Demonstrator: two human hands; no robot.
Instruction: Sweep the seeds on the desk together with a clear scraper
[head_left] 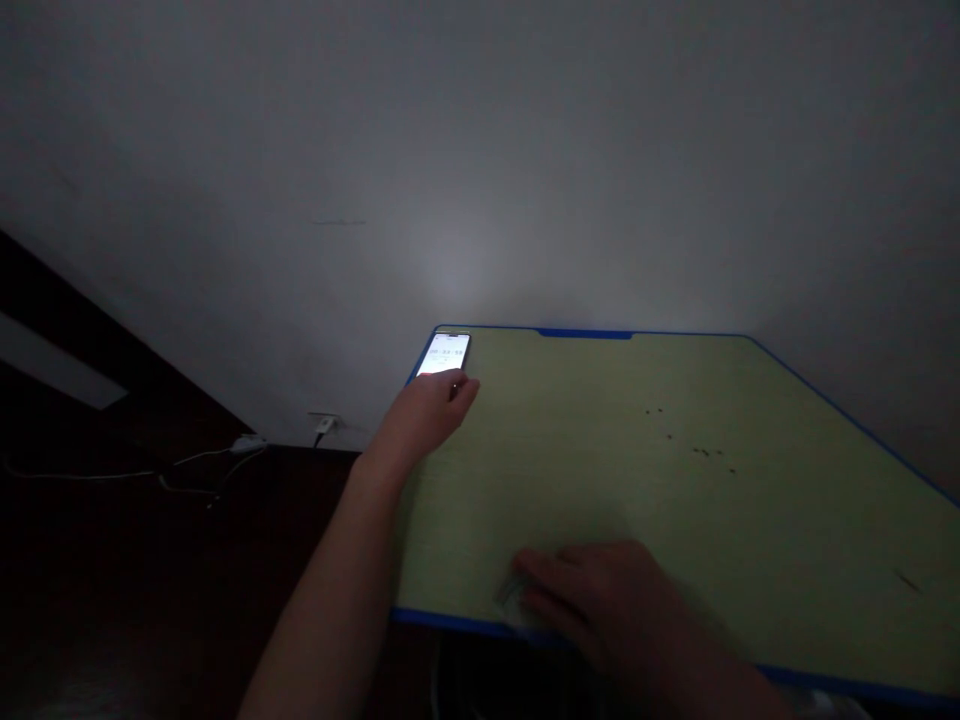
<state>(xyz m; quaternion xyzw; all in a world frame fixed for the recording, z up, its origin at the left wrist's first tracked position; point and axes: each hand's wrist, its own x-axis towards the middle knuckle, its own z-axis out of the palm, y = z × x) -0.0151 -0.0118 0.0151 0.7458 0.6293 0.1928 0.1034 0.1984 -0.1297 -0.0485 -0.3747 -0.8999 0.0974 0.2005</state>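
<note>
A phone [445, 350] with a bright lit screen lies at the far left corner of the pale green table. My left hand [431, 410] is over its lower end, covering part of the screen. The fingers are mostly hidden behind the hand, so I cannot tell whether they grip or only touch the phone. Close to the table's front edge, my right hand [596, 595] is smeared by motion. Its thumb and fingers close around a clear, see-through thing [513, 602] whose kind is too blurred to make out.
Several small dark bits [705, 453] are scattered on the right half of the table [570, 430], which has a blue rim. A thin dark mark or sliver [907, 581] shows at the right. Behind stands a wall [600, 180]; a plug [325, 425] and white cables [202, 490] are low at left.
</note>
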